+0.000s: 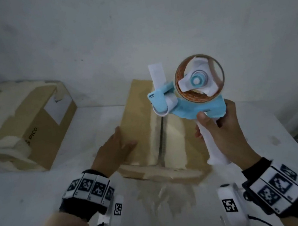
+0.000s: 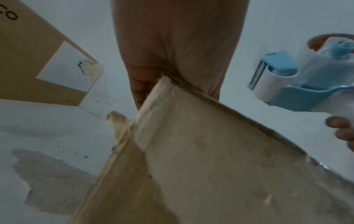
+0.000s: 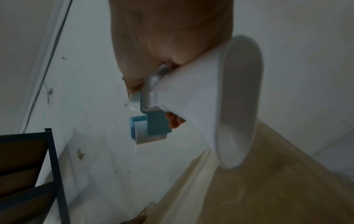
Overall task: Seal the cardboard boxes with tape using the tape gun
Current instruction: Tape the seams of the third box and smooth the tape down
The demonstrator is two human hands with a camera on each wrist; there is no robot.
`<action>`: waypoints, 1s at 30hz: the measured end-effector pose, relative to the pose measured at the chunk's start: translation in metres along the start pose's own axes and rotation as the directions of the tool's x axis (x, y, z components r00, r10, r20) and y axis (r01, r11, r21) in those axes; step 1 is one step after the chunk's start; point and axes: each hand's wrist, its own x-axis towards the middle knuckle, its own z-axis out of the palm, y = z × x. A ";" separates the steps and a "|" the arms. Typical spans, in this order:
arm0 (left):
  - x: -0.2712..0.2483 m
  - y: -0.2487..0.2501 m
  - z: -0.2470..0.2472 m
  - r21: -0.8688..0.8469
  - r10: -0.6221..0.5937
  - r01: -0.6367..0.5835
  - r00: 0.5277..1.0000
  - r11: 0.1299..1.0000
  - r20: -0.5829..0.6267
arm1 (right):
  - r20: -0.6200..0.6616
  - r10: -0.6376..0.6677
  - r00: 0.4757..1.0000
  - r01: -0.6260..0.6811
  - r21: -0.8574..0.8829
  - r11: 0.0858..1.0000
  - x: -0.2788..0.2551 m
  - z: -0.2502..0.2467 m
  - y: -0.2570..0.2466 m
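A flat cardboard box (image 1: pixel 139 114) lies on the white table, its centre seam (image 1: pixel 161 139) between two taped flaps running away from me. My left hand (image 1: pixel 115 150) rests on the box's left edge, palm on top and thumb (image 2: pixel 139 89) down the side. My right hand (image 1: pixel 224 132) grips the white handle (image 1: pixel 213 148) of the blue tape gun (image 1: pixel 189 97), which hangs in the air above the box's right half. Its roller end (image 2: pixel 268 84) points left toward the far end of the seam. The tape roll (image 1: pixel 199 78) on it is nearly used up.
A larger cardboard box (image 1: pixel 31 126) with torn tape and a white label stands at the back left, close to the wall. Old tape residue (image 1: pixel 165 198) marks the table (image 1: pixel 32 191) in front of the flat box. A dark metal shelf (image 3: pixel 38 174) stands to the right of the table.
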 end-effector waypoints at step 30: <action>-0.019 0.059 -0.048 -0.845 0.171 0.185 0.936 0.501 0.306 | 0.221 -0.135 0.966 0.124 0.063 0.990 -0.018 0.002 -0.003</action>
